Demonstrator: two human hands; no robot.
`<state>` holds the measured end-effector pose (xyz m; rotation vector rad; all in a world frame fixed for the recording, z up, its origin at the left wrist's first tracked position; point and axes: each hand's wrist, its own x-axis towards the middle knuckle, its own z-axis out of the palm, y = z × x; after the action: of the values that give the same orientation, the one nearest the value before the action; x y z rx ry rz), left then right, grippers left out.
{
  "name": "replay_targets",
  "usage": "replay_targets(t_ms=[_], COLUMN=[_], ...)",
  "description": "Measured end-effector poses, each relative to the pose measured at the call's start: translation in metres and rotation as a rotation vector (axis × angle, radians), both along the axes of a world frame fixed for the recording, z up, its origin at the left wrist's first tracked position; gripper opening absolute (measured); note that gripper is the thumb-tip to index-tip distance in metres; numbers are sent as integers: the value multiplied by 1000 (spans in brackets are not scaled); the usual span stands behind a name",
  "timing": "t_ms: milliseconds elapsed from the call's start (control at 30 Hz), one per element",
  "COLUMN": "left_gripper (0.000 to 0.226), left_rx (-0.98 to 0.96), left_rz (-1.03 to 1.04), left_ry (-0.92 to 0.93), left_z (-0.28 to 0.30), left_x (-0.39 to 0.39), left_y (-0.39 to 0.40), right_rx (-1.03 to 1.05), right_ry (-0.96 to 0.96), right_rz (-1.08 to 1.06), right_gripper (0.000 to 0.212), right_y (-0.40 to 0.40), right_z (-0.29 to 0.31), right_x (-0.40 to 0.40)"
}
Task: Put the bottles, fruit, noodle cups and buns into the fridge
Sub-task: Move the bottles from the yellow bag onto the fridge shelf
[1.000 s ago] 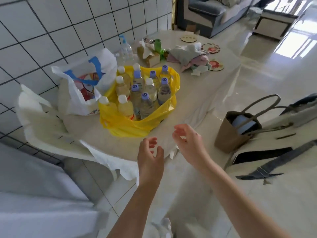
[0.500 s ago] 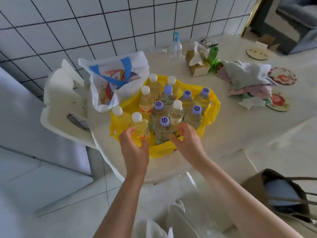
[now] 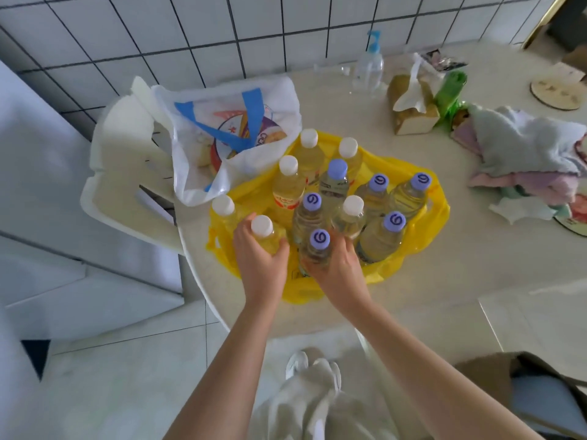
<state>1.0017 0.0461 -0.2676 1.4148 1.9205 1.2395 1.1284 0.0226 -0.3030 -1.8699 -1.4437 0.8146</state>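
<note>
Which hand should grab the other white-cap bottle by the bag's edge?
Probably the left hand: that white-cap bottle stands right beside it, though it already grips one. The right hand is farther.

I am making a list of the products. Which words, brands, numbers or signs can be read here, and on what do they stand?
"Ce", cut off: white bag.
Swirl sign, no letters: purple caps.
Red bottle label: too blurred to read.
Marks on the round wooden coaster: too small to read.
Nothing else is readable.
</note>
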Motion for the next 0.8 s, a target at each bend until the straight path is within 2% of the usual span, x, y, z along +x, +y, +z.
replay_targets(t_ms=[200,400,667,800], left_gripper=[72,73,71,73], left_rx=[-46,-144,-118,-44], left_rz=[-54,-72,-59,-41], left_ry=[69,-48,-22,-53], left_z=[-24,-35,-32,-16], left_x=[-7,-16,-23,-20], left_y=[-5,-2,-4,-10], right_rx=[6,35,88,231], right_ry=[43,113,171,212], right_rz=[-9,-30,-82,-131], right_gripper=[77,71,63,61], right_y=[1,4,0,-4], right_z=[-22,-27,-23,5], right_x=[-4,-6,-8,-6])
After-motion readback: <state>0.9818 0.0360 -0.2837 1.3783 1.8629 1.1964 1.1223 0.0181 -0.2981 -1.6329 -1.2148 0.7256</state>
